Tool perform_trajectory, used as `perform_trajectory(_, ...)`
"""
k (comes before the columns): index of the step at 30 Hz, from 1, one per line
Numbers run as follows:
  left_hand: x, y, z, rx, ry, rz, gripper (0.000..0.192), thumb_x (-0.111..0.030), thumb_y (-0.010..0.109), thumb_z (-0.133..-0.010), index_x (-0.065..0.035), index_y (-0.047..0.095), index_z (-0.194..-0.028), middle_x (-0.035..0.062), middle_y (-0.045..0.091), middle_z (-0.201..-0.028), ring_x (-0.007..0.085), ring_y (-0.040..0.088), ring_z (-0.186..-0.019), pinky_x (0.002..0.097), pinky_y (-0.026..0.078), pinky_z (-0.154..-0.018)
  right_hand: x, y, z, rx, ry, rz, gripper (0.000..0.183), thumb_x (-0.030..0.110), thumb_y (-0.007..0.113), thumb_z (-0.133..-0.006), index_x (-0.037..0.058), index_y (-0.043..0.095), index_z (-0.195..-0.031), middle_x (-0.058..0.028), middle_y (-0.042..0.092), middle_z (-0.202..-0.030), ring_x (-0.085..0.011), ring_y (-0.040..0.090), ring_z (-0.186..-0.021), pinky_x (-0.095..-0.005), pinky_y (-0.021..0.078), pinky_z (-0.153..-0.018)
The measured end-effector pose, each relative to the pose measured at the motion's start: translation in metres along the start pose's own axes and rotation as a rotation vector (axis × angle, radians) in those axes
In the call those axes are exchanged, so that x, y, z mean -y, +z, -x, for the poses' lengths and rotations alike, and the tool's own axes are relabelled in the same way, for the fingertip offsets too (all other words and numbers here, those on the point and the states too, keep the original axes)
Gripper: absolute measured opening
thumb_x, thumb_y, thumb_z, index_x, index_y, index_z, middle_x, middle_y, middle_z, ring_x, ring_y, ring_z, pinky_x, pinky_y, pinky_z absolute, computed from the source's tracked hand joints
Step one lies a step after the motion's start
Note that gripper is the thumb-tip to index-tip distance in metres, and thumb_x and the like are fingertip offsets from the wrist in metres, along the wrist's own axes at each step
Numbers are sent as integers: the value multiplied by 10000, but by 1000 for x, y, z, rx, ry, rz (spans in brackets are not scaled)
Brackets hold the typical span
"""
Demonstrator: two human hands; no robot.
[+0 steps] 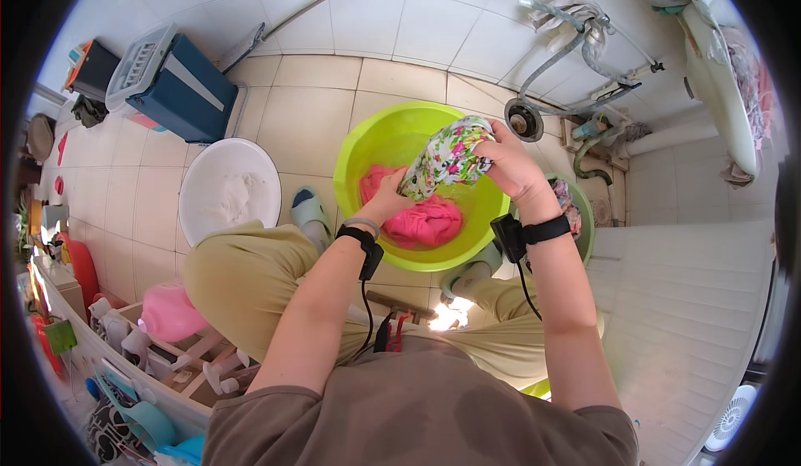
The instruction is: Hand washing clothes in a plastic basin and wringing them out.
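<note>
Between my two hands, above a lime-green plastic basin, a floral-print cloth is held bunched and slanting. My left hand grips its lower left end, just over the pink cloth. My right hand closes on its upper right end near the basin's rim. Pink wet cloth lies in water in the basin. To the left, a white basin holds white cloth. Partly hidden behind my right forearm, a green basin contains patterned cloth.
A blue bin stands at the upper left on the tiled floor. A floor drain with grey hoses is beyond the basin. A pink plastic jug is at the lower left; a white ribbed panel is on the right.
</note>
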State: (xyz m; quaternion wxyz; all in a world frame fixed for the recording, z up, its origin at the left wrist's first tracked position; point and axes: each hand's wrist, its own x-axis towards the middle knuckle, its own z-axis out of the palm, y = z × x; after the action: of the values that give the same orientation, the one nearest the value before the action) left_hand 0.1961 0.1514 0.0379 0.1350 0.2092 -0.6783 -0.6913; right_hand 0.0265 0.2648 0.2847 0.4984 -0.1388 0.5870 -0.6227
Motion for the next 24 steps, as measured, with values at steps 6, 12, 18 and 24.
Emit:
perform_trajectory(6,-51,39,-10,112,260,33,665,-193,852,-599,-24,555,-1170,148,635,-1019,247,610,-967,333,472,-853,21,6,4,-5,62,-111,505,-71,551,-749,-34,410,-1232,-137,568,-1108,-240,597,-991,-375,508,-865)
perform_trajectory(12,-41,33,13,54,-197,383,517,-64,713,-765,-37,488,-1230,52,612,-1104,180,588,-1005,321,463,-912,-19,11,-58,-31,32,-333,219,5,516,-838,-14,556,-1053,-119,611,-1061,-240,581,-982,-386,473,-917)
perform_trajectory(18,-64,29,21,-107,-533,1024,332,-80,598,-836,-40,532,-1159,88,633,-1065,226,638,-951,371,539,-824,-81,-5,-87,-243,-3,-444,236,-4,552,-834,-12,531,-1069,-135,604,-1055,-269,599,-967,-413,503,-859)
perform_trajectory(24,-77,27,14,-57,-580,1405,546,-551,554,-876,-137,519,-1230,26,591,-1185,213,557,-1119,406,471,-940,-112,11,-54,-158,-39,-239,497,-36,622,-773,23,410,-1218,-150,528,-1169,-294,577,-1044,-415,511,-845)
